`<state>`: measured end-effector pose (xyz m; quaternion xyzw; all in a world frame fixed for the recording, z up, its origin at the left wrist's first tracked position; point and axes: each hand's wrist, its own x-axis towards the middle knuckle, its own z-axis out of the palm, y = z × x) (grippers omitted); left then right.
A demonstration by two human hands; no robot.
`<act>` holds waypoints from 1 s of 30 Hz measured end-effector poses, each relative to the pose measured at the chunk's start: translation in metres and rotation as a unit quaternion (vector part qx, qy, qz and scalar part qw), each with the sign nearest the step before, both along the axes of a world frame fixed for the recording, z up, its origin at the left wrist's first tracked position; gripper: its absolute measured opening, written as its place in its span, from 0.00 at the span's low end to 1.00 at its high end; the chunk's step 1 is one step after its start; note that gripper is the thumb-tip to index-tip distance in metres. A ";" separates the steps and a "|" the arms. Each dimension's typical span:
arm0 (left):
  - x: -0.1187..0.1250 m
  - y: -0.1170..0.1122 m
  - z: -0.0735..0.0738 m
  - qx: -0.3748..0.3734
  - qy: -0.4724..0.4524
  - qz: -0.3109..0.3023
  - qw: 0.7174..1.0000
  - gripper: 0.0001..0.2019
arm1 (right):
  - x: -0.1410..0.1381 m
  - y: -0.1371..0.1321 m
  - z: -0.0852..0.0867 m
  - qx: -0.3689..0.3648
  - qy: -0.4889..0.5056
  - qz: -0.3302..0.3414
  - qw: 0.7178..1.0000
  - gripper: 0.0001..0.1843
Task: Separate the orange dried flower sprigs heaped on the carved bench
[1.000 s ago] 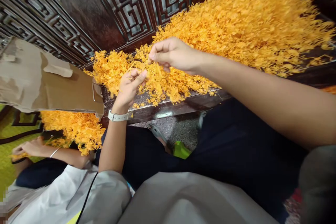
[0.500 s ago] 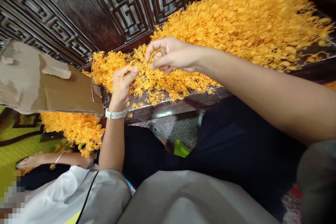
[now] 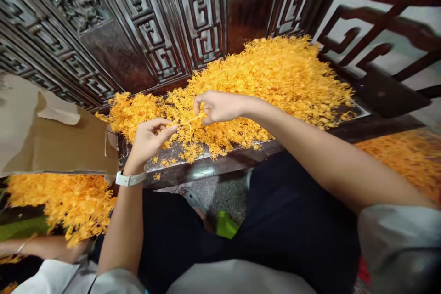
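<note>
Head view, left to right. A co-worker's bare forearm (image 3: 44, 248) with a thin metal bangle (image 3: 22, 244) sits at the lower-left edge, well apart from the person's hands. At 8 o'clock from the hands: a loose pile of fine branching orange sprigs (image 3: 58, 204), just below a torn brown cardboard sheet (image 3: 51, 147). Left hand (image 3: 148, 141), with a white watch strap (image 3: 130, 178) on the wrist, is over the front of the main heap. Grip half-open, fingers curled, tips just beside a thin orange sprig (image 3: 195, 119); cannot tell if it holds anything. Right hand (image 3: 218, 107): grip clenched in a pinch on that sprig, which sticks out toward the left hand. Sprig location: between the hands, just above the heap. At 12 o'clock: a large mound of orange sprigs (image 3: 268, 82) on a dark polished wood surface (image 3: 213, 165), against a carved dark wood lattice panel (image 3: 144, 23). At 3 o'clock, lower down: a further orange spread (image 3: 403, 161). Progress as seen: one sprig up in hand, the bulk lying in three masses. All three look alike, so cannot tell whether any is finished.
</note>
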<state>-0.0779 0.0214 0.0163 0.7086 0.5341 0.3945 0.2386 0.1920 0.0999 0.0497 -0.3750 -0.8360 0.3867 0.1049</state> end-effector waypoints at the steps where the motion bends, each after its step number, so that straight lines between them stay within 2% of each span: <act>1: -0.002 0.002 -0.002 -0.012 0.003 -0.011 1.000 0.15 | 0.002 0.003 -0.004 0.016 -0.020 0.007 1.000 0.13; 4: -0.007 0.007 -0.006 -0.006 0.007 -0.008 1.000 0.16 | 0.007 0.007 -0.012 0.015 -0.036 0.041 0.998 0.08; 7: -0.016 0.012 -0.009 0.036 0.025 0.040 0.998 0.14 | 0.010 0.008 -0.012 -0.035 0.001 0.088 0.996 0.05; 10: -0.023 0.014 -0.011 0.075 0.024 0.079 0.994 0.13 | 0.013 0.007 -0.008 -0.050 0.013 0.077 0.996 0.03; 15: -0.020 0.017 -0.015 0.110 -0.064 0.098 0.987 0.14 | 0.011 0.005 -0.008 0.113 -0.014 0.016 0.993 0.05; 17: -0.018 0.020 -0.016 0.125 -0.136 0.137 0.973 0.14 | 0.011 0.004 -0.008 0.136 -0.004 0.012 0.991 0.07; 21: -0.021 0.028 -0.018 0.085 -0.274 0.213 0.934 0.12 | 0.013 0.002 -0.005 0.102 0.047 0.037 0.993 0.14; 24: -0.023 0.030 -0.020 0.029 -0.323 0.209 0.923 0.11 | 0.017 0.002 -0.004 0.099 0.072 0.030 0.992 0.19; 27: -0.020 0.031 -0.024 -0.017 -0.369 0.194 0.909 0.12 | 0.015 0.004 -0.007 0.107 0.077 0.014 0.991 0.20; 30: -0.020 0.041 -0.035 -0.044 -0.390 0.191 0.900 0.17 | 0.006 0.004 -0.008 0.084 0.096 0.040 0.991 0.19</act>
